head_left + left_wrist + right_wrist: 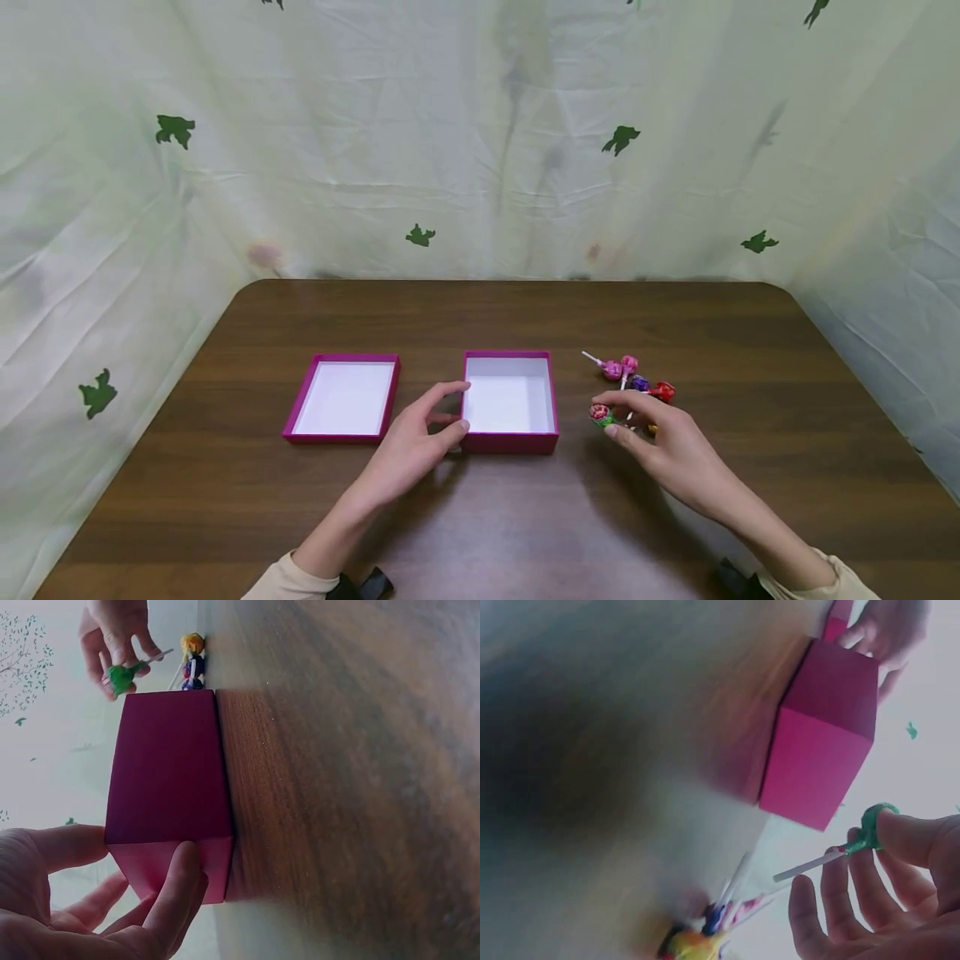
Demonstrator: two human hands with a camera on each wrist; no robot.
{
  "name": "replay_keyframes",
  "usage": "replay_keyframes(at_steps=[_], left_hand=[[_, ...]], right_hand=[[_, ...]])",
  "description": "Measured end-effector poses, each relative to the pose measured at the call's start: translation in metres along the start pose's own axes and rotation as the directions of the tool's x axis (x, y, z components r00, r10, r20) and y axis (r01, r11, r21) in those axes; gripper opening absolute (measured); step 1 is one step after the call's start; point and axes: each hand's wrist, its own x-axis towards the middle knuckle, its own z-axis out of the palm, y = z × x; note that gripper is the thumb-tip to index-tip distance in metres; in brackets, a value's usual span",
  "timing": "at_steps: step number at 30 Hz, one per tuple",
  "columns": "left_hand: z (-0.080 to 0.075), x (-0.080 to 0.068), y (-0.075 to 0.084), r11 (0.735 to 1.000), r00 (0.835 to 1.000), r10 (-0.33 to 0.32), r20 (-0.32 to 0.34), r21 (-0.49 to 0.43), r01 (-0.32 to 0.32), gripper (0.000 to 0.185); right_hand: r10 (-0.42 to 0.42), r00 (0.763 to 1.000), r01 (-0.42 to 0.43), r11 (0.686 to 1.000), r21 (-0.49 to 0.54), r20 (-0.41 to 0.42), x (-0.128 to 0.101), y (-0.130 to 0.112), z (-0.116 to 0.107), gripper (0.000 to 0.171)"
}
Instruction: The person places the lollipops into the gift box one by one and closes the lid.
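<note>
My right hand pinches a green-wrapped lollipop by its candy end, its white stick pointing away from the thumb in the right wrist view. Close beyond that hand lies a small group of lollipops, among them pink, red and yellow ones. An open magenta box with a white inside stands at the middle of the table. My left hand touches the box's left side, fingertips and thumb against its wall.
Left of the box, a shallow magenta lid lies with its white inside up. The brown wooden table ends at a pale curtain with green leaf shapes, which also hangs along both sides.
</note>
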Motion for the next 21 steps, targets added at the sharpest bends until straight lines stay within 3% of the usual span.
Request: replay_keyframes(at_steps=[8, 21], left_hand=[[0.0, 0.001, 0.0, 0.996, 1.0, -0.021, 0.011, -0.088, 0.022, 0.047], [0.003, 0.003, -0.004, 0.991, 0.999, -0.037, -0.008, -0.127, 0.035, 0.058]], right_hand=[[0.006, 1.0, -0.01, 0.986, 0.169, 0.026, 0.015, -0.012, 0.009, 0.033], [-0.045, 0.997, 0.028, 0.968, 0.249, 0.061, 0.036, -0.029, 0.025, 0.033]])
